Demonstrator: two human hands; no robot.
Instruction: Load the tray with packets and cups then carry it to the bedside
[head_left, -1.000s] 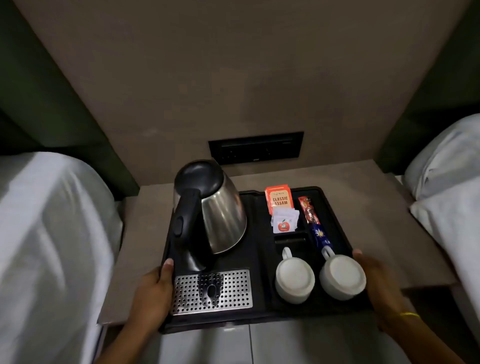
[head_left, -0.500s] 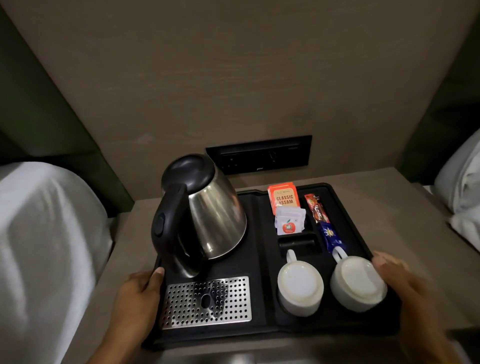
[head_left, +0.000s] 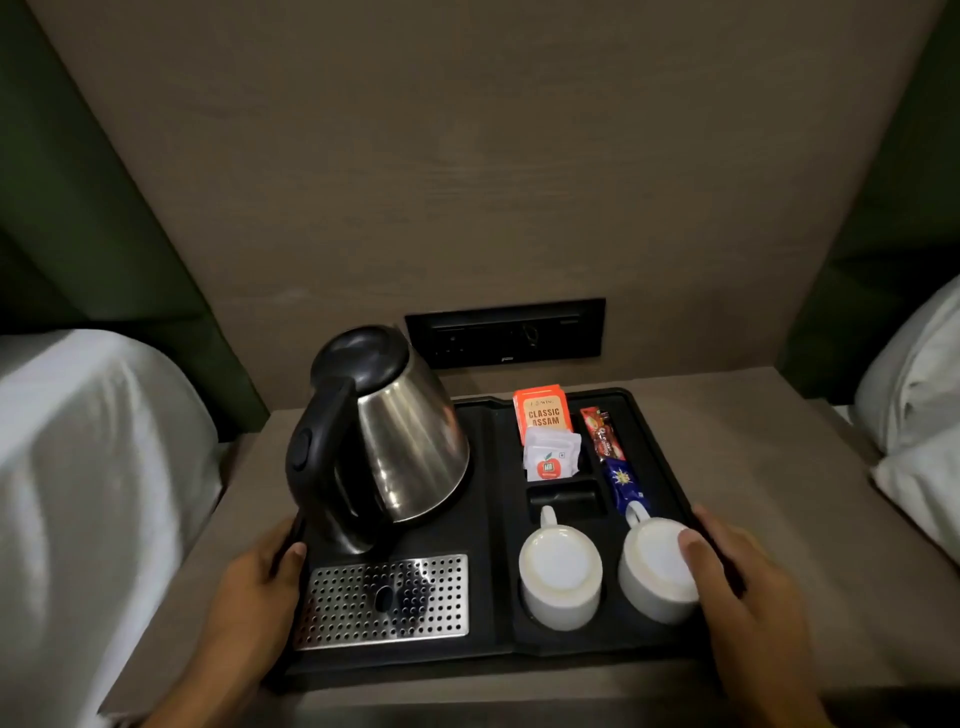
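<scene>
Left bed (head_left: 88, 467): white bedding, just left of the desk.
My left hand (head_left: 249, 592): my grip clasps the tray's left edge, thumb on the rim beside the kettle base.
Tray (head_left: 491, 525): black, flat on the desk (head_left: 769, 499), between my two hands.
Kettle (head_left: 384, 436): steel with black lid and handle, upright in the tray's far left part.
Drip grate (head_left: 387, 603): perforated metal, near left of the tray, just in front of the kettle.
Packets: an orange box (head_left: 543, 415) marked Classic Assam stands far centre, white sachets (head_left: 550, 457) leaning in front of it; to their right a red sachet (head_left: 602, 436) and a blue sachet (head_left: 626, 483) lie end to end.
Cups: two white ones upside down in the near right wells, the left cup (head_left: 561, 577) apart from my hands, the right cup (head_left: 657, 571) under my thumb.
My right hand (head_left: 743, 587): my grip wraps the tray's right edge, thumb resting on the right cup.
Socket panel (head_left: 506, 332): black, on the wall behind.
Right bed (head_left: 919, 410): white pillows.
</scene>
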